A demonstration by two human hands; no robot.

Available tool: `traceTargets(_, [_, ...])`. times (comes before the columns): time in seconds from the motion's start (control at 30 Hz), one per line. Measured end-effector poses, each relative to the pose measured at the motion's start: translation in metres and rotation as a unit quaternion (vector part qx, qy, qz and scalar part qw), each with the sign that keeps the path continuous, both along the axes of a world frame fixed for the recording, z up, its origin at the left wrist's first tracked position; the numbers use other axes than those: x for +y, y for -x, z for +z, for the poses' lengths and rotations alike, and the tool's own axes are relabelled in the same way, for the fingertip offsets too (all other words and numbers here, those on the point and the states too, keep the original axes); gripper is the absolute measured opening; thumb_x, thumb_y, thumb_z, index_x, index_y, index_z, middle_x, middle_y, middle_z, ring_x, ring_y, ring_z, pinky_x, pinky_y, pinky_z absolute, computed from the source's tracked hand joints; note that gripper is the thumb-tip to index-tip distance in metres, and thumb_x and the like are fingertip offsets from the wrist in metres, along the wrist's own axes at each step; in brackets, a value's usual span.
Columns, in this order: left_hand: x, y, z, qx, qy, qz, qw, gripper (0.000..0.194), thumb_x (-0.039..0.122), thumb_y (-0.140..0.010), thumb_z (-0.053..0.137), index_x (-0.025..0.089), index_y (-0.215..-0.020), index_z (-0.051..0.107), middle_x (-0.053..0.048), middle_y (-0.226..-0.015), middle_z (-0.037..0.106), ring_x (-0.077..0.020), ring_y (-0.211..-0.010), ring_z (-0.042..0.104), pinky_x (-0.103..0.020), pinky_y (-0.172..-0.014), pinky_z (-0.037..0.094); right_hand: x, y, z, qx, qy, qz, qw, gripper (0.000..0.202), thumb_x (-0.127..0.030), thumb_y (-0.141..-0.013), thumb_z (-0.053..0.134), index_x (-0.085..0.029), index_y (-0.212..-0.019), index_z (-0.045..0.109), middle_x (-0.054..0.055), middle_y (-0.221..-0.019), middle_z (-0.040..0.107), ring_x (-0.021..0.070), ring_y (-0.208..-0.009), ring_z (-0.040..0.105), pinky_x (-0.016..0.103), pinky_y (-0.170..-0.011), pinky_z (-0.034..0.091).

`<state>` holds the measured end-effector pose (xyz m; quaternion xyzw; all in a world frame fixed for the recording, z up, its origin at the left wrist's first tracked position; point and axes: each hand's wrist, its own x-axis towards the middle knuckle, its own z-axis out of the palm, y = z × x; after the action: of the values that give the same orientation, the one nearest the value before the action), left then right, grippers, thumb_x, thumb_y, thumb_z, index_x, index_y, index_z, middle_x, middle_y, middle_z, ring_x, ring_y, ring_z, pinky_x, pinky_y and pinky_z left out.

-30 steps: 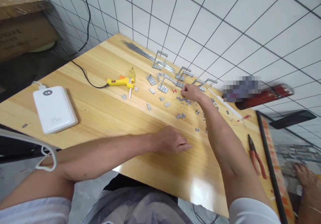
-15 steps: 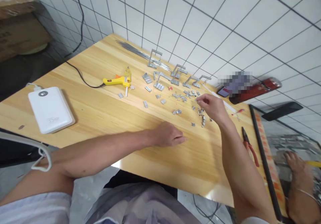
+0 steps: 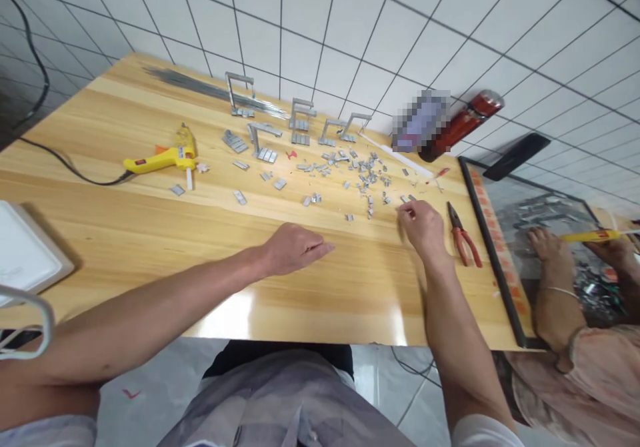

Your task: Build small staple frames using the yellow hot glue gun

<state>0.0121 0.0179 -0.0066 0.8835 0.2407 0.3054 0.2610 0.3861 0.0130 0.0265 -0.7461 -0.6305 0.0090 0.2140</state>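
Note:
My left hand (image 3: pixel 295 249) rests near the middle of the wooden table (image 3: pixel 350 293), fingers curled and pressed together; anything between them is hidden. My right hand (image 3: pixel 424 228) is closed in a pinch at the near right edge of the scattered small metal pieces (image 3: pixel 370 173). I cannot make out what its fingertips hold. Two small grey strips (image 3: pixel 407 199) lie just beyond these fingertips. Farther back stand several bent metal frames on ribbed bases, among them a bracket-like frame (image 3: pixel 256 141) and a taller one (image 3: pixel 240 93).
A yellow glue gun (image 3: pixel 165 159) lies at left, near a white power bank (image 3: pixel 30 250). Thin metal rods (image 3: pixel 200 87) lie along the back. Red-handled pliers (image 3: pixel 463 237) and a red flask (image 3: pixel 465 123) are at right. A co-worker's hands (image 3: pixel 550 247) work over a dark-edged board (image 3: pixel 493 247).
The view has turned to the right. My right hand has drawn back from among the small metal pieces toward the near right side. My left hand stays closed.

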Motion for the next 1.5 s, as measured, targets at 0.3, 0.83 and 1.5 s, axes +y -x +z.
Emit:
traceTargets(0.3, [-0.002, 0.003, 0.005, -0.011, -0.043, 0.007, 0.999, 0.061, 0.044, -0.121, 0.047, 0.02, -0.065, 0.045, 0.005, -0.054, 0.046, -0.0099, -0.05, 0.041, -0.027, -0.056, 0.03, -0.017, 0.001, 0.017, 0.308, -0.09, -0.055, 0.946, 0.031, -0.046, -0.074, 0.081, -0.024, -0.096, 0.078, 0.004, -0.088, 0.077, 0.0197, -0.074, 0.061, 0.037, -0.076, 0.051])
traceTargets(0.83, [-0.004, 0.006, 0.02, -0.058, 0.057, 0.03, 0.996, 0.06, 0.057, -0.122, 0.038, 0.02, -0.081, 0.061, 0.002, -0.069, 0.065, -0.0115, -0.061, 0.058, -0.024, -0.062, 0.042, -0.044, 0.167, 0.02, 0.596, 0.244, 0.179, 0.743, 0.036, -0.057, -0.089, 0.085, -0.023, -0.083, 0.076, 0.0, -0.077, 0.071, 0.0153, -0.072, 0.059, 0.031, -0.071, 0.049])
traceTargets(1.5, [0.004, 0.007, 0.024, -0.067, 0.188, 0.07, 0.977, 0.057, 0.056, -0.113, 0.047, 0.023, -0.068, 0.039, 0.007, -0.061, 0.037, -0.0101, -0.058, 0.036, -0.026, -0.06, 0.033, -0.059, 0.162, -0.019, 0.154, -0.151, 0.395, 0.893, 0.038, -0.018, -0.11, 0.059, -0.027, -0.144, 0.074, 0.013, -0.123, 0.082, 0.0232, -0.111, 0.079, 0.039, -0.089, 0.068])
